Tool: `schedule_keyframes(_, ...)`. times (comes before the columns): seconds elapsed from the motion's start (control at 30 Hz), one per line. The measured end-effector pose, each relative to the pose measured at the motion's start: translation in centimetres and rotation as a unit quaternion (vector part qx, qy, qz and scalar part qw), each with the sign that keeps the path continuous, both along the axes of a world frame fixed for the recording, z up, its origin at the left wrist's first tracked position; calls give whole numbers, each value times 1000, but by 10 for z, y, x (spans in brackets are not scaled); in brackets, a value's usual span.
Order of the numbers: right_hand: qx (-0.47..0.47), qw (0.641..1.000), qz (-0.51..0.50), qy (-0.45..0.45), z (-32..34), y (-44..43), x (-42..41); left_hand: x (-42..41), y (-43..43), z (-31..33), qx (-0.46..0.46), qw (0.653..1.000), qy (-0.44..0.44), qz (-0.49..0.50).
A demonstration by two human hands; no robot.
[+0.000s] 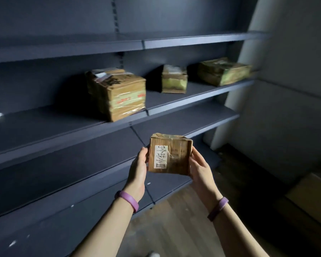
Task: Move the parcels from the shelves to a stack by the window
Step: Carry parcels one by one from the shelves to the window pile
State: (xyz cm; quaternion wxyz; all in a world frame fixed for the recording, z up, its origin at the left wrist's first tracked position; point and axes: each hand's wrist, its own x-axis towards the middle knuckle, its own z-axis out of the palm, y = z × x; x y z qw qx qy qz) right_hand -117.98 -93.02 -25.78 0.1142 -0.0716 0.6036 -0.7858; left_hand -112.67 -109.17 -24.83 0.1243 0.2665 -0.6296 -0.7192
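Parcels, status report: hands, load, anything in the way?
Left hand and right hand grip labelled parcel, off the shelves. On middle shelf: big parcel, narrow parcel, flat parcel. Nothing in the way seen.

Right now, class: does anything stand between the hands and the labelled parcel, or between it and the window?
Nothing: left hand and right hand grip the labelled parcel directly. The window is out of view, so that path cannot be judged.

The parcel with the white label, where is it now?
The labelled parcel is low centre in the head view, held between left hand and right hand, before the shelves.
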Motion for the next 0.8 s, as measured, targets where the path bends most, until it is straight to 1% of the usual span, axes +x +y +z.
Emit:
schedule_keyframes(0.1,3,996,-85,-9,0,51,-11,-41,47,0,10,997,-8,-80)
schedule_keyframes(0.2,12,984,-178,-15,4,97,-16,-79,94,0,27,985,-9,-168)
schedule_keyframes(0.3,26,962,-270,-19,4,140,-19,-111,141,-3,24,966,-18,-256)
schedule_keyframes(0.4,49,928,-369,-22,3,178,-12,-133,188,-1,24,941,-21,-336)
schedule_keyframes(0.47,48,897,-439,-31,0,201,-5,-139,217,4,41,918,-24,-393)
schedule_keyframes(0.57,38,852,-521,-45,-1,226,11,-143,254,6,74,872,-9,-483)
schedule_keyframes(0.7,19,802,-596,-43,7,248,33,-146,297,6,79,815,9,-574)
schedule_keyframes(0.8,29,769,-638,-38,13,262,45,-144,319,8,82,777,3,-624)
